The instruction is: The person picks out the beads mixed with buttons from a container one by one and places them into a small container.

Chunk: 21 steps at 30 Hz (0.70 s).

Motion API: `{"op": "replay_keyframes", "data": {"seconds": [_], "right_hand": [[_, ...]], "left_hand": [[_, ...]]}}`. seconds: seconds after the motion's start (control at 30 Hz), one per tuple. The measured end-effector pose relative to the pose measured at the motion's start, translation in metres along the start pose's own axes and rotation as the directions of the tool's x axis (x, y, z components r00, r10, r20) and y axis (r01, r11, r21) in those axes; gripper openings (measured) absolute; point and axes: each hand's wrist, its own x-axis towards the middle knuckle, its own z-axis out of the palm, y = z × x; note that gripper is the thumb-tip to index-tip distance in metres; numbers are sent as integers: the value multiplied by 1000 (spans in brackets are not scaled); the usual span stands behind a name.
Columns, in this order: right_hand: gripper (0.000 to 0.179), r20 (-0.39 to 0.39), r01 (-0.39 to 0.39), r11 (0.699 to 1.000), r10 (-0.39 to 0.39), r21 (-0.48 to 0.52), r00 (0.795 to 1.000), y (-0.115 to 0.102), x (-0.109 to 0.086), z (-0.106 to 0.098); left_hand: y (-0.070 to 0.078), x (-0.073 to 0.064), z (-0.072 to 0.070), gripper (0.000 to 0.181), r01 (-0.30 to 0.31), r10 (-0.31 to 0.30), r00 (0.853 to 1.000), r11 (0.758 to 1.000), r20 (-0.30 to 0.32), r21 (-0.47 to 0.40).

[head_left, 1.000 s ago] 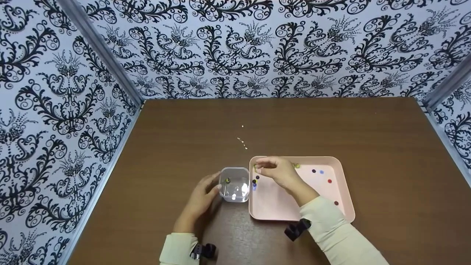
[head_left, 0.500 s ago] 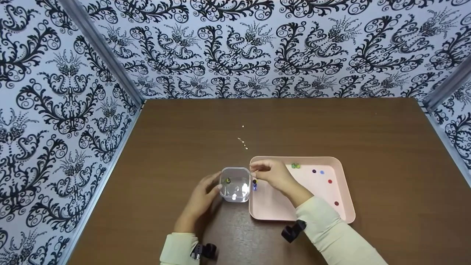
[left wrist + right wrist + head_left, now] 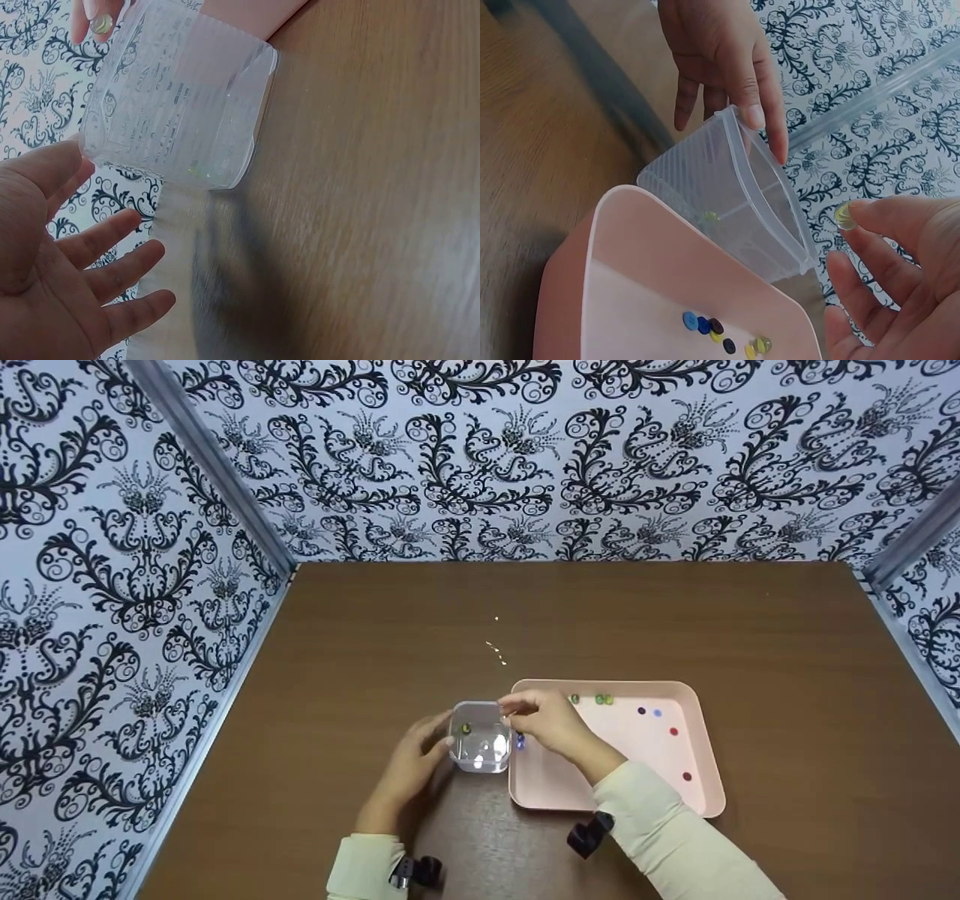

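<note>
My right hand pinches a clear marble with a yellow-green swirl between thumb and fingertip. It hovers at the right rim of a clear plastic container, and the left wrist view shows the marble above the opening. Inside the container lies one greenish marble. My left hand touches the container's left side with thumb and index finger, the other fingers spread and fairly straight. Right beside the container stands a pink tray, holding several buttons and marbles, such as a light blue button and a yellow-swirled marble.
Along the tray's back wall sit a pair of green marbles. A red button and a dark red one lie toward its right side. Patterned walls enclose the brown table at the back and sides.
My right hand has moved left from above the tray to the container's rim, carrying the marble. The left hand and the container have stayed in place.
</note>
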Motion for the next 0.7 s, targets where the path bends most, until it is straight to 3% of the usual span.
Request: {"op": "replay_keyframes", "data": {"seconds": [0.37,0.5,0.7], "right_hand": [[28,11,11,998,-10,-66,1000,-4,-1,7],[26,10,8,995,-7,-103,1000,-6,-2,10],[24,28,98,984,-95,-151,995,-6,-5,15]], "left_hand": [[1,0,0,42,7,-7,1000,1000,-4,-10],[1,-1,1,42,39,-39,999,999,6,-33],[1,0,1,42,48,-48,999,998,7,-45]]}}
